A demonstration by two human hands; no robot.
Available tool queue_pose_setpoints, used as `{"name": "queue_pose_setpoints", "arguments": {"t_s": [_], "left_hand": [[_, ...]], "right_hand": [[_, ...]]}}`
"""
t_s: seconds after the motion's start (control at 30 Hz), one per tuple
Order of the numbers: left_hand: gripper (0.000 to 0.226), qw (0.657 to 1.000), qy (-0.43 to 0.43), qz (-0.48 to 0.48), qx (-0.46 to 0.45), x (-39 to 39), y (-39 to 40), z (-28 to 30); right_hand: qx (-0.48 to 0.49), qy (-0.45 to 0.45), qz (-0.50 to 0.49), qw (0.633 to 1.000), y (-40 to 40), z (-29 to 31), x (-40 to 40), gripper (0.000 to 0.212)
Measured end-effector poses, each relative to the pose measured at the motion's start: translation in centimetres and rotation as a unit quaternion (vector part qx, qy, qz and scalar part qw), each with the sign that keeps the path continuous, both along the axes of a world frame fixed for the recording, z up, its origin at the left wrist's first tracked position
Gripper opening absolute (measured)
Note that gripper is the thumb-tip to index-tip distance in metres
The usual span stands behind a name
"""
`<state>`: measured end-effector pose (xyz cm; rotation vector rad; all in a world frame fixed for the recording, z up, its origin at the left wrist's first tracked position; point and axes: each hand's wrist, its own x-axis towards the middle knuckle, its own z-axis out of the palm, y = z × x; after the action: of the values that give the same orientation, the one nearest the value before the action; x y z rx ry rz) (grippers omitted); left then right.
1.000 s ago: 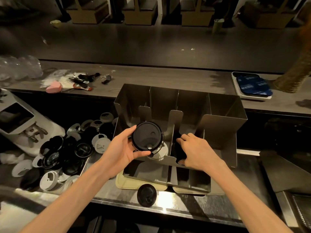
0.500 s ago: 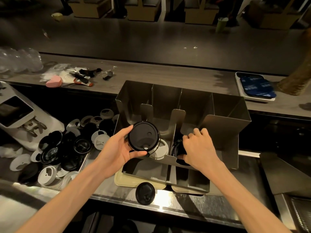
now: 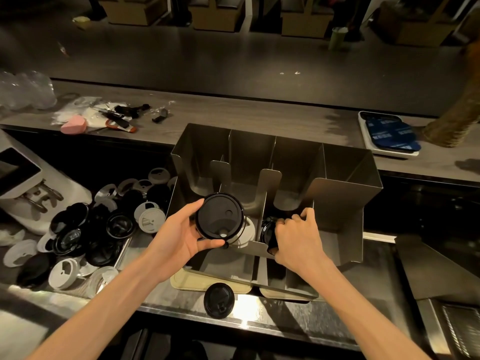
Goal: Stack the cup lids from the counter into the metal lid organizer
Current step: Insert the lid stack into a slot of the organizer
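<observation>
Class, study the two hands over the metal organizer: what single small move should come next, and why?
Probably the left hand should lower its black lid into the organizer slot below. It holds that lid above a white lid already in that slot, while the right hand is busy pressing black lids into the neighbouring slot.

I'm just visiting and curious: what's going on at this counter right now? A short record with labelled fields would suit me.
setting: a dim cafe counter seen from above
left hand: holds a black lid in front of the metal lid organizer
right hand: reaches into a middle slot, gripping black lids in the slot
white lid: sits in the slot behind the held lid
loose lids: a black and white pile to the left
stray lid: black, lying alone at the counter's near edge
</observation>
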<state>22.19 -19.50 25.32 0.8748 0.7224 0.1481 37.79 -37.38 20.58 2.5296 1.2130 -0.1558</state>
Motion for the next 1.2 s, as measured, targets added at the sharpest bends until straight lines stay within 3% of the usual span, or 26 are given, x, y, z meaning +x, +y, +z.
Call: {"name": "queue_pose_setpoints", "arguments": {"t_s": [0.3, 0.67, 0.87, 0.93, 1.03, 1.2], "left_hand": [[0.033, 1.000, 0.013, 0.007, -0.003, 0.1, 0.0, -0.4], [0.033, 1.000, 0.024, 0.003, -0.010, 0.6, -0.6, -0.4], [0.045, 1.000, 0.019, -0.014, 0.000, 0.9, -1.3, 0.2], [0.044, 1.000, 0.016, -0.018, 0.000, 0.9, -1.3, 0.3], [0.039, 1.000, 0.009, -0.025, 0.013, 0.9, -1.2, 0.4], [0.037, 0.998, 0.001, -0.047, 0.047, 1.5, -1.7, 1.0]], "right_hand": [[0.017, 0.016, -0.002, 1.000, 0.0, 0.4, 0.3, 0.042], [-0.067, 0.021, 0.049, 0.996, 0.5, 0.6, 1.1, 0.021], [-0.056, 0.053, 0.057, 0.995, 1.1, 1.3, 1.4, 0.039], [-0.023, 0.086, 0.042, 0.995, 0.5, 2.1, 1.5, 0.044], [0.100, 0.142, -0.003, 0.985, -1.3, 4.6, 1.7, 0.051], [0.330, 0.120, -0.045, 0.935, -4.4, 9.8, 2.7, 0.043]]}}
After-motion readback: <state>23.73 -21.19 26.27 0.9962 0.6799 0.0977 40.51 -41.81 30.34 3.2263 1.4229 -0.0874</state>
